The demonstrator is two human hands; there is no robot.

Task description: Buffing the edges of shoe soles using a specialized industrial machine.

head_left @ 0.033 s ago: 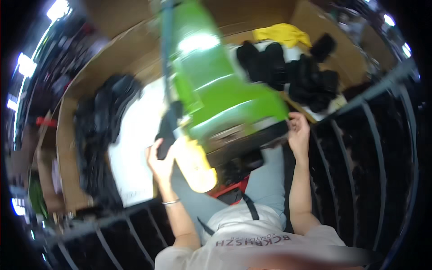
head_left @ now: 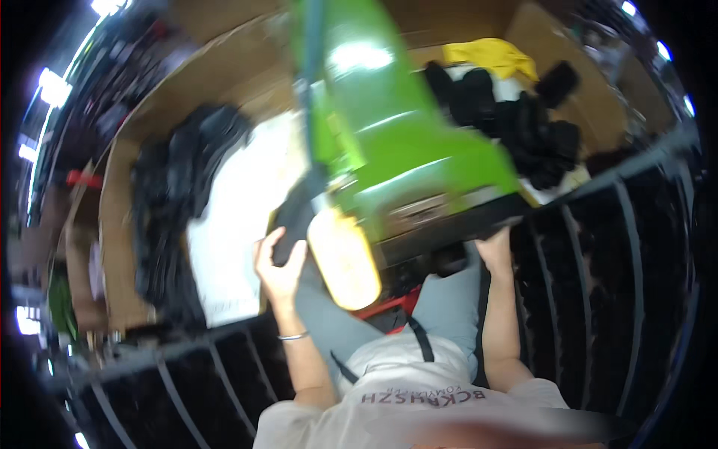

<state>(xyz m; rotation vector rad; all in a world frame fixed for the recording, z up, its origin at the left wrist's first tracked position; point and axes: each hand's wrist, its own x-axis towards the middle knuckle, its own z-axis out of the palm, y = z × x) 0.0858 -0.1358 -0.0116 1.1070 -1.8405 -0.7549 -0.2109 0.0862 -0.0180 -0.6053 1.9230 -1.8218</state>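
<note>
A green sewing-type machine point(head_left: 430, 161) with a dark lower edge stands in front of me, its working parts mostly hidden from above. At its left side is a brightly lit yellow rounded part point(head_left: 344, 262). Left of that, my left hand point(head_left: 280, 266) pinches a flat black piece of cloth point(head_left: 295, 213) between thumb and fingers. My right hand point(head_left: 495, 251) reaches up under the machine's right front edge. Its fingers are mostly hidden there, so what they touch cannot be seen.
A cardboard-walled surface surrounds the machine. Dark cloth pieces point(head_left: 176, 202) lie piled at left beside a white sheet point(head_left: 243, 209). More black pieces point(head_left: 535, 135) and a yellow cloth point(head_left: 490, 56) lie at right. Grey metal rails point(head_left: 621, 168) run along the near side.
The whole view has shifted, so the machine appears farther right. My right hand has gone from the machine's right corner to beneath its front edge. My left hand keeps the black cloth.
</note>
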